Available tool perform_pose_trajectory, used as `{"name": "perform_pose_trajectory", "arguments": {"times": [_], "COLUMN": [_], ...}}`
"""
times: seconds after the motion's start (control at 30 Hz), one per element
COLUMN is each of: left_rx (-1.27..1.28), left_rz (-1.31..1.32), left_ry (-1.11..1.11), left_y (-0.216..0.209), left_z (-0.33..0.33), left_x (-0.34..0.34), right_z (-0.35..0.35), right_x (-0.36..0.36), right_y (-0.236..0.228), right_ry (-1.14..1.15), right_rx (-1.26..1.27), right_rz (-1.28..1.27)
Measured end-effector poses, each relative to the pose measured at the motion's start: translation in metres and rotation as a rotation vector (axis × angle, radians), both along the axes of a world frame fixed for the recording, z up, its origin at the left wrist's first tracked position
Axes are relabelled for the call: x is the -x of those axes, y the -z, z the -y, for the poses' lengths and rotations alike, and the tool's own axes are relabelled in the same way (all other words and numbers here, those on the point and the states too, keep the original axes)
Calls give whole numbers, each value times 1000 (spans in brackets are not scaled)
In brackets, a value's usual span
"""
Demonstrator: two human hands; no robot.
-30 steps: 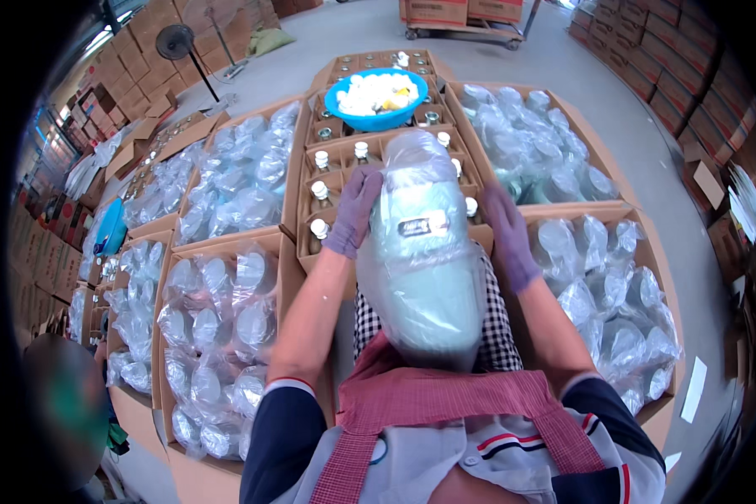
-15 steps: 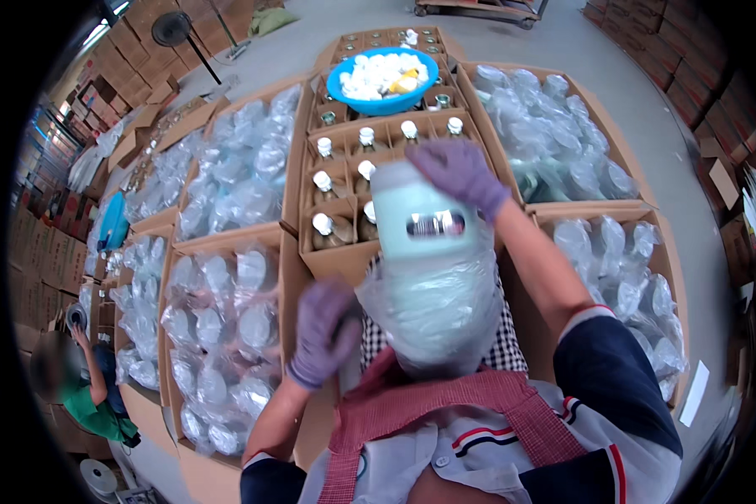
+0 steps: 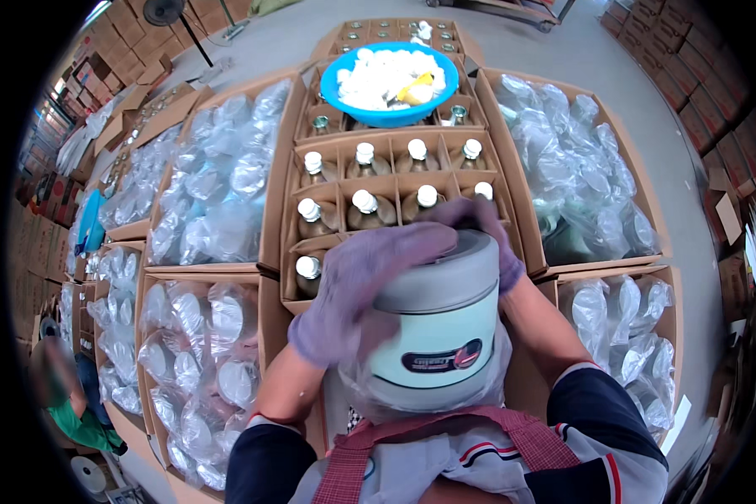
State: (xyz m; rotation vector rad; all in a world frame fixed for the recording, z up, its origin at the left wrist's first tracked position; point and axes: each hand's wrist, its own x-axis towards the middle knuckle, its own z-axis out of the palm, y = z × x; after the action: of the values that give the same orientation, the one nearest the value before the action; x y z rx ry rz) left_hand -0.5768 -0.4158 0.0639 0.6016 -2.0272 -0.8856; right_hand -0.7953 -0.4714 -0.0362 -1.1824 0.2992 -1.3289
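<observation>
In front of my chest is a turquoise and grey lidded canister (image 3: 433,336), upright, with a dark oval label. A clear plastic bag (image 3: 353,382) is bunched around its lower part. My left hand (image 3: 370,281), in a purple glove and blurred, lies over the left side of the grey lid, fingers across its top. My right hand (image 3: 487,231), gloved alike, is curled around the lid's far right side, some fingers hidden behind it. Just beyond the canister, white-capped bottles (image 3: 364,202) stand in a divided carton (image 3: 287,252).
A blue basin (image 3: 336,99) of white caps rests on the far cartons. Cartons of plastic-wrapped items flank me at left (image 3: 197,370) and right (image 3: 563,168). A co-worker in green (image 3: 84,424) is at the far left. A fan (image 3: 164,12) stands behind.
The canister has turned upright, its lid now at the top, and the bag sits lower. My left hand has come up from beside it onto the lid; my right has shifted behind it.
</observation>
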Motion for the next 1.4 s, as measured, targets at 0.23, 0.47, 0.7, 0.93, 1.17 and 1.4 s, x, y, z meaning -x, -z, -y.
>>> {"name": "perform_pose_trajectory", "arguments": {"times": [0.23, 0.47, 0.7, 0.93, 1.17, 1.4], "left_rx": [-105, -308, -432, -290, -116, 496], "left_rz": [-65, -239, -386, -122, 1191, 297], "left_ry": [-213, -195, -117, -414, -612, -663], "left_y": [6, 26, 49, 131, 283, 12], "left_z": [14, 31, 34, 101, 82, 70], "left_x": [-9, -24, -23, -45, -23, -21], "right_z": [-29, -38, -18, 57, 80, 0], "right_x": [5, -1, 7, 44, 65, 40], "right_y": [-75, -92, -67, -4, 144, 27], "right_ry": [-17, 131, 148, 96, 527, 672], "right_rx": [208, 268, 230, -179, -696, -251], "right_rz": [-388, -514, -666, 33, 14, -841]}}
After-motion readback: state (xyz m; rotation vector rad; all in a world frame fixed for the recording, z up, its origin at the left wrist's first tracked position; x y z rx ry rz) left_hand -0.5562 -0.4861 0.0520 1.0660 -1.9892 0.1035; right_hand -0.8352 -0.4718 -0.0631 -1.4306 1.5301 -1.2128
